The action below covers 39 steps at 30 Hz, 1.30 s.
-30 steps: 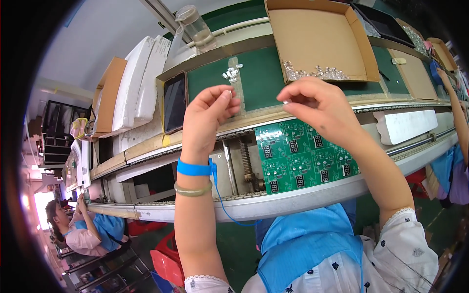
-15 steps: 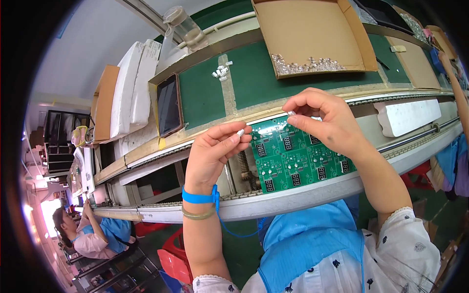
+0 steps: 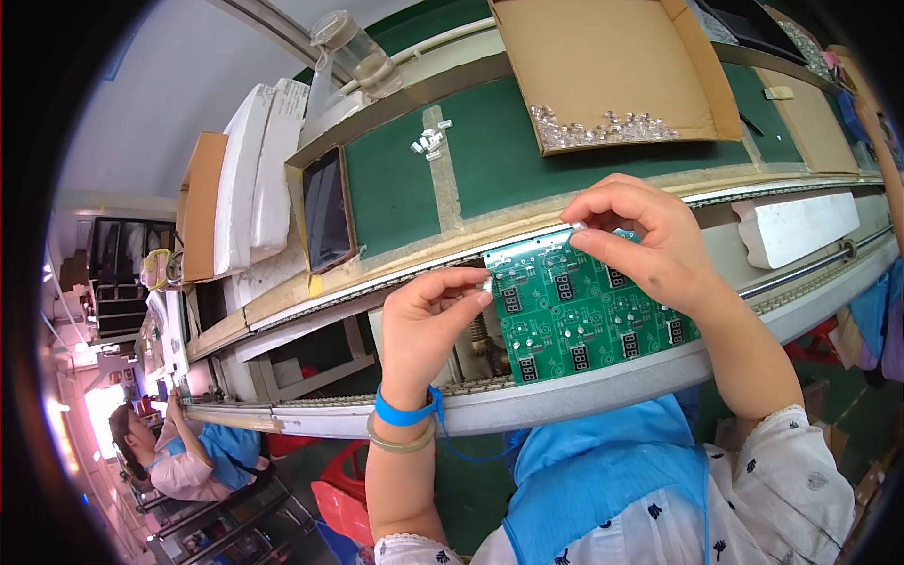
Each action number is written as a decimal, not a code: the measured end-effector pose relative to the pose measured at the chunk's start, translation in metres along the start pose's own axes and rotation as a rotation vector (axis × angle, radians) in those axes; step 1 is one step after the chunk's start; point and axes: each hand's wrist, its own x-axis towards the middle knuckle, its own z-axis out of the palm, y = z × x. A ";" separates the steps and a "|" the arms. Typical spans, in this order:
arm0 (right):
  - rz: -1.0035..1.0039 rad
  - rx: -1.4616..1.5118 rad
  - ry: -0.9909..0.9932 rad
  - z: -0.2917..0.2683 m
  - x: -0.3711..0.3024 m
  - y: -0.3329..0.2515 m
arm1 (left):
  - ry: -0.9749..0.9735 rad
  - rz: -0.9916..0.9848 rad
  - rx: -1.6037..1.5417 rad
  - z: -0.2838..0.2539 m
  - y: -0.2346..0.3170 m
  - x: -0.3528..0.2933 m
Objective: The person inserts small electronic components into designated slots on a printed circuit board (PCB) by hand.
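Observation:
A green circuit board (image 3: 596, 309) with several black digit displays lies across the rails in front of me. At its upper left corner, the thumb and forefinger of my left hand (image 3: 424, 325) pinch a small white component (image 3: 488, 284). My right hand (image 3: 654, 247) is over the board's far edge, gripping a small whitish component (image 3: 577, 227) between thumb and fingertips. I cannot tell whether either component touches the board. Small upright parts stand on the board among the displays. A blue wrist strap (image 3: 405, 411) with a cord circles my left wrist.
Beyond the rails, a green worktop (image 3: 391, 193) bears a small pile of white components (image 3: 429, 141). A cardboard tray (image 3: 612, 71) with shiny small parts stands behind. A dark tablet (image 3: 327, 207) and white foam slabs (image 3: 256, 174) are at left. Another person (image 3: 193, 452) sits lower left.
My left hand has moved right and down, bringing its component to the board's corner. My right hand has shifted slightly right, still pinching its component. The whole view has shifted a little.

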 end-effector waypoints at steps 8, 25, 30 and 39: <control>-0.027 0.015 0.008 0.000 0.000 0.001 | 0.066 0.154 0.289 0.010 -0.002 -0.001; -0.053 -0.023 0.003 -0.001 0.001 0.000 | 0.077 0.304 0.545 0.014 0.004 -0.006; -0.046 -0.034 -0.001 0.000 0.001 0.000 | 0.085 0.395 0.617 0.014 0.000 -0.005; -0.055 -0.043 0.002 -0.001 0.001 0.000 | 0.069 0.537 0.734 0.017 0.003 -0.004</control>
